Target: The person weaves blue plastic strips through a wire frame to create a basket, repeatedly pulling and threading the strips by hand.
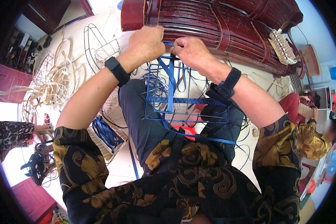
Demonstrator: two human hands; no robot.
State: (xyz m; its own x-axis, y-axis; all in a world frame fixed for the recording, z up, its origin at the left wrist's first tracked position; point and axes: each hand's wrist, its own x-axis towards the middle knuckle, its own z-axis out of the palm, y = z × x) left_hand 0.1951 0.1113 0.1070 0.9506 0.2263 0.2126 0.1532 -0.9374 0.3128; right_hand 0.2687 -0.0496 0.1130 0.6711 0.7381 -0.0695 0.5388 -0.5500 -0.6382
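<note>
A wire basket frame, partly wound with flat blue strips, rests across my lap between my knees. My left hand is closed just above its far left corner, knuckles up. My right hand pinches beside it at the far rim, thumb and fingers together. A short loop of blue strip bridges the two hands. More blue strip hangs down across the frame's open side from that rim. My fingertips hide exactly where the strip wraps the wire.
Beyond my hands stands a dark red wooden bench. Pale strips lie heaped on the floor at left, near bare wire frames. A woven basket holds blue strips by my left leg. Another person sits at far right.
</note>
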